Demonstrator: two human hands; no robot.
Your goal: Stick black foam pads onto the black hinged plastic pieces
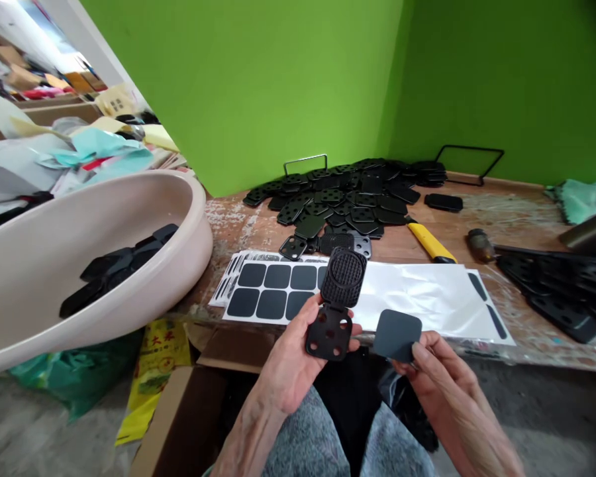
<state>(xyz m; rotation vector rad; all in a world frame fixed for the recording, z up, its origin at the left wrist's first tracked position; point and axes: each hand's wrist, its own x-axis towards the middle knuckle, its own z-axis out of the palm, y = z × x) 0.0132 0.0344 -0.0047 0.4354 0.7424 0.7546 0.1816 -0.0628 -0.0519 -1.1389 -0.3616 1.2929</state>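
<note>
My left hand (291, 361) grips a black hinged plastic piece (329, 331), unfolded, its lower half pierced with round holes and its upper half bearing a ribbed grid with a ring. Pinched by one corner in my right hand (440, 374) is a dark grey square sticker (397, 334) with rounded corners. The two are held apart, side by side, over the table's front edge. Behind them lies a white sticker sheet (412, 285), with rows of dark squares (271, 304) on its left and bare backing across the middle. More sheets are stacked beneath it.
A heap of black plastic pieces (347, 199) covers the back of the table (481, 232). To its right lie a yellow-handled cutter (431, 242) and a small jar (481, 245). More black parts (571, 291) sit far right. A pale basin (191, 265) holding several black pieces (116, 268) stands left.
</note>
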